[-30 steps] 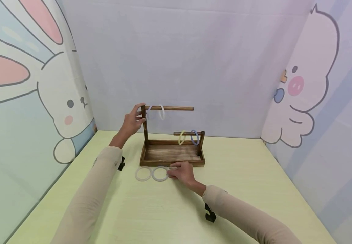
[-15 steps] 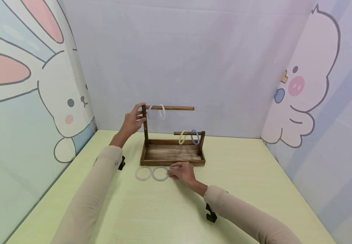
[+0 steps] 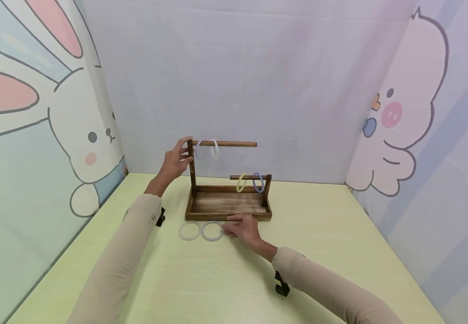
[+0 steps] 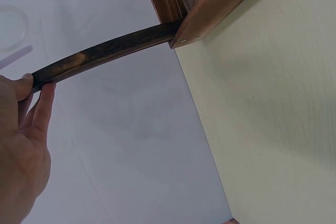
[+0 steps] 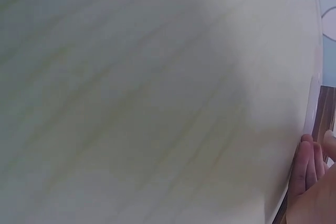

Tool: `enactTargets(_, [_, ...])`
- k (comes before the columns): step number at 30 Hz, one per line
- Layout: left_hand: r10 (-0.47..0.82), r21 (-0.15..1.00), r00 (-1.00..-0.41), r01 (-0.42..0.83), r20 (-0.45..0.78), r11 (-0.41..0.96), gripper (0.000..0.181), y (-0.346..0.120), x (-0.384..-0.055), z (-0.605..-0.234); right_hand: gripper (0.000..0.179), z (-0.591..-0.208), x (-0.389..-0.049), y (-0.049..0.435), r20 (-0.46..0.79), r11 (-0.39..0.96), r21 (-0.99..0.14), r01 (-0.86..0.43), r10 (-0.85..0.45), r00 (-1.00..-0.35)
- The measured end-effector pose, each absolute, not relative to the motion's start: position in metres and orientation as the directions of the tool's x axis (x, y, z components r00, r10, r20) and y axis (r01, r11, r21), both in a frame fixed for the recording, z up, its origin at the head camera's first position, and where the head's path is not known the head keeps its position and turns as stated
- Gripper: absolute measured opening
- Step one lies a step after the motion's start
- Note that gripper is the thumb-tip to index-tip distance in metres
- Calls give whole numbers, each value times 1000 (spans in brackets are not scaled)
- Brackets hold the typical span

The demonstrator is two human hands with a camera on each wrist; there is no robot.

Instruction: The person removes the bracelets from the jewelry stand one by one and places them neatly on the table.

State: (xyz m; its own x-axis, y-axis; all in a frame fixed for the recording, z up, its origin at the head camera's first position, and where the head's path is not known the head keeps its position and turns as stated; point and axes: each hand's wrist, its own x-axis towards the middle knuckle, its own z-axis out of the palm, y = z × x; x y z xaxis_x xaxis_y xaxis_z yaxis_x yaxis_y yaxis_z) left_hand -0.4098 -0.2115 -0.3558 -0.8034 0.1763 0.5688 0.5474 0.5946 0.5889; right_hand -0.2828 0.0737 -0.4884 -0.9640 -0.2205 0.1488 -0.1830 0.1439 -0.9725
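In the head view a wooden stand (image 3: 227,216) has a shallow tray base and two horizontal bars at different heights. My left hand (image 3: 176,160) grips the top of its tall left post (image 4: 105,53), thumb and fingers on either side. On the upper bar hang a white ring (image 3: 215,149) and a pale lilac ring (image 3: 198,147). From the lower bar hang a yellow ring (image 3: 240,183) and a blue ring (image 3: 259,184). My right hand (image 3: 245,228) rests at the tray's front edge, its fingertips beside a pale grey ring (image 3: 212,239). Whether it pinches a ring is hidden.
A whitish ring (image 3: 189,239) lies flat on the table, left of the grey one. The pale yellow table (image 3: 323,243) extends on both sides of the stand. A plain back wall (image 3: 299,90) and side walls with cartoon animals enclose the table.
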Motion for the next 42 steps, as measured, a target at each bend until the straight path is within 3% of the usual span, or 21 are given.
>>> enactTargets(7, [182, 594, -806, 548, 563, 589, 73, -211, -408, -355, 31, -483, -286, 76, 227, 198, -942, -270, -217, -949])
enactTargets(15, [185, 579, -798, 555, 573, 597, 72, -211, -407, -355, 32, -468, -295, 74, 297, 363, -864, -349, -193, -935])
enactTargets(24, [177, 581, -806, 540, 565, 609, 73, -210, -409, -356, 28, -454, -303, 72, 319, 329, -869, -369, -198, -927])
enactTargets(42, [171, 592, -815, 529, 554, 608, 73, -211, -401, -350, 31, -419, -315, 72, 401, 388, -812, -437, -173, -899])
